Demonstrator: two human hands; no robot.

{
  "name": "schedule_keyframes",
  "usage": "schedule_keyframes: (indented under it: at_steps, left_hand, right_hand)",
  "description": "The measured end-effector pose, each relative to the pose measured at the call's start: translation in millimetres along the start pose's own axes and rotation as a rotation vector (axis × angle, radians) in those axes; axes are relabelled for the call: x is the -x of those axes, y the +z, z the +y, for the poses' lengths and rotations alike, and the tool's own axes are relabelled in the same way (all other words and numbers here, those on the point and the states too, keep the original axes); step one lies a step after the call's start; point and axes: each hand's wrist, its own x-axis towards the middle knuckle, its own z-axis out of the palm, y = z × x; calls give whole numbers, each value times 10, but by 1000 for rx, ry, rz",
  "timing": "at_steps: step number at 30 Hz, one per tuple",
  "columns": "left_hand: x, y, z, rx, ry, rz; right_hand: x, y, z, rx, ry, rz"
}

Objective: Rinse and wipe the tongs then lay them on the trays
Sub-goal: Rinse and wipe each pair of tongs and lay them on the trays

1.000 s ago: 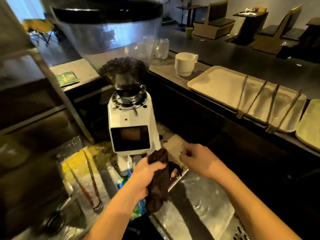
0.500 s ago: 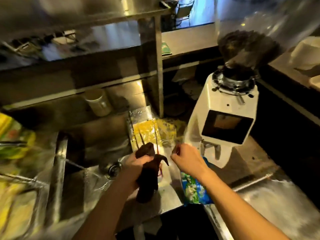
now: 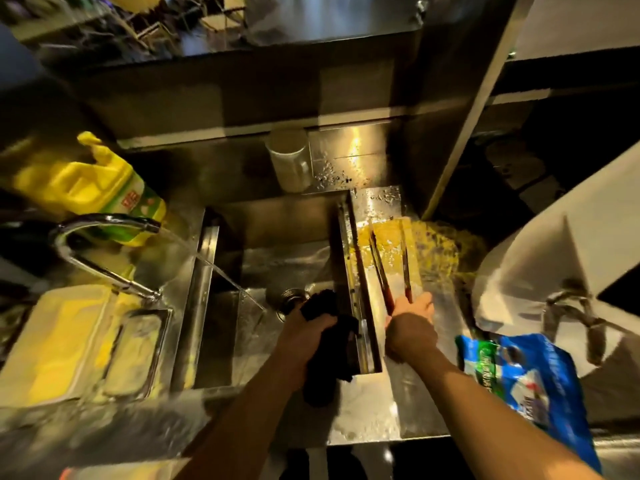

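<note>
Step in hand, by my reading: picking up another pair of tongs (image 3: pixel 389 268) for rinsing. They lie on the wet steel counter (image 3: pixel 426 393) just right of the sink (image 3: pixel 277 268), arms spread and pointing away, over a yellowish patch. Right hand (image 3: pixel 410 329) is at their near end, fingers touching the hinge end; whether they have closed round it I cannot tell. Left hand (image 3: pixel 313 327) is clamped on a dark cloth (image 3: pixel 327 362), which hangs over the sink's right edge. The tap (image 3: pixel 104 244) runs, the stream falling into the basin. No trays in view. Next move likely calls for a firm grip, then a short carry left under the stream, the cloth kept ready for wiping.
</note>
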Motion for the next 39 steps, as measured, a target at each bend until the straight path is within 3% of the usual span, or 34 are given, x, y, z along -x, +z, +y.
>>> schedule_keyframes:
  at_steps: [5, 8, 17, 19, 21, 26, 31, 36, 39]
  left_hand:
    - [89, -453, 165, 57, 6, -6]
    - [78, -787, 297, 87, 37, 17]
    - [-195, -1754, 768, 453, 203, 211]
    - [-254, -1881, 889, 588, 181, 161]
    - [-315, -1960, 946, 685, 161, 106]
    - [-530, -2136, 882, 544, 160, 3]
    - [-739, -2047, 955, 249, 143, 105]
    - [-968, -1989, 1235, 262, 165, 234]
    - [-965, -1794, 1185, 183, 122, 218]
  right_hand:
    - [189, -236, -126, -231, -71, 89]
    - [362, -412, -290, -388, -131, 48]
    - [1113, -493, -1417, -1030, -149, -460]
    - [1218, -420, -1621, -1105, -135, -571]
    - [1297, -361, -1780, -1114, -126, -631]
    - [1484, -211, -2092, -1179, -99, -681]
    - [1588, -149, -2245, -992, -92, -641]
    - [1621, -233, -2042, -940, -163, -617]
    - [1519, -300, -1977, -925, -167, -581]
